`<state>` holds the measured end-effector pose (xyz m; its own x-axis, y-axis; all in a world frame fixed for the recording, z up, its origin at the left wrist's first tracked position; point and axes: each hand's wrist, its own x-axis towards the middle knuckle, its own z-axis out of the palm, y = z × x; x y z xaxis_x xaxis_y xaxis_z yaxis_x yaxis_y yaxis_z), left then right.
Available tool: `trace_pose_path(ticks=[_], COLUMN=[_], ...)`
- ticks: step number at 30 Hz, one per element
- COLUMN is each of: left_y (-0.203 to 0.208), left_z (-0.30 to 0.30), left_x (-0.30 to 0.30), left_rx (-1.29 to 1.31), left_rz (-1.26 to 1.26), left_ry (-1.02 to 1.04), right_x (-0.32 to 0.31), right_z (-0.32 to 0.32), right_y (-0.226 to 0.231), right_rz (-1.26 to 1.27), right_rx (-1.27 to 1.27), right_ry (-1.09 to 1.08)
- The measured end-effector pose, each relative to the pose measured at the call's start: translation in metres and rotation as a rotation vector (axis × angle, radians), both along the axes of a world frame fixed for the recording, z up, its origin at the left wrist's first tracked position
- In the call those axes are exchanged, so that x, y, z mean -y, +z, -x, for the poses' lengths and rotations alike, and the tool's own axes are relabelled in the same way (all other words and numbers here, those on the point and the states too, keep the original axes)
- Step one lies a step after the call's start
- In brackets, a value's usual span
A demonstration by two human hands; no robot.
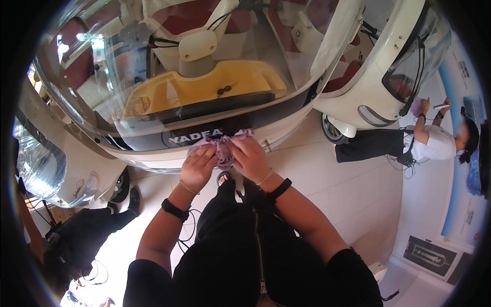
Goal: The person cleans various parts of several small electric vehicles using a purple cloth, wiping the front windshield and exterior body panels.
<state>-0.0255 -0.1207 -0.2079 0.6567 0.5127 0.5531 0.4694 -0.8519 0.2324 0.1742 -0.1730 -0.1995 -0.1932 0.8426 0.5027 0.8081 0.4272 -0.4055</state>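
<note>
A crumpled purple cloth (224,153) is bunched against the lower front edge of a white vehicle (279,130), just below a dark band (261,116) with pale lettering. My left hand (198,168) grips the cloth's left part, fingers curled into it. On its other side my right hand (250,159) holds it too, close to the left hand. Both hands press near the vehicle's front, and folds of fabric hide some fingertips. Above them curves a clear windshield (153,77), with a yellow dashboard tray (235,77) and dark red seats behind it.
At right, another white vehicle (378,66) stands close by; beside it a person in a white shirt (432,140) holds a purple cloth and a small pale object. A plastic-wrapped vehicle (76,163) and a person in black (82,235) are at left. Cables (189,230) lie on the tiled floor.
</note>
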Motion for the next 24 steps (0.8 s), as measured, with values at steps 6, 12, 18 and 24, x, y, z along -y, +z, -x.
trace_pose_path(ticks=[6, 12, 18, 24], left_y=[0.008, 0.008, 0.010, 0.002], left_z=[-0.053, -0.080, -0.057, 0.012], left_x=[0.010, 0.009, 0.005, 0.002], left_rx=[0.019, 0.010, -0.010, 0.010], left_rz=[0.014, 0.028, 0.006, -0.021], left_ry=[-0.013, -0.068, -0.104, -0.060], right_x=[0.007, 0.012, 0.015, 0.004], right_z=[-0.047, -0.075, -0.057, 0.008], right_y=[-0.002, -0.009, -0.015, -0.007], right_rz=[0.003, -0.028, -0.028, -0.091], right_rx=[0.017, 0.083, 0.096, 0.154], right_ry=[-0.031, -0.152, -0.138, -0.064])
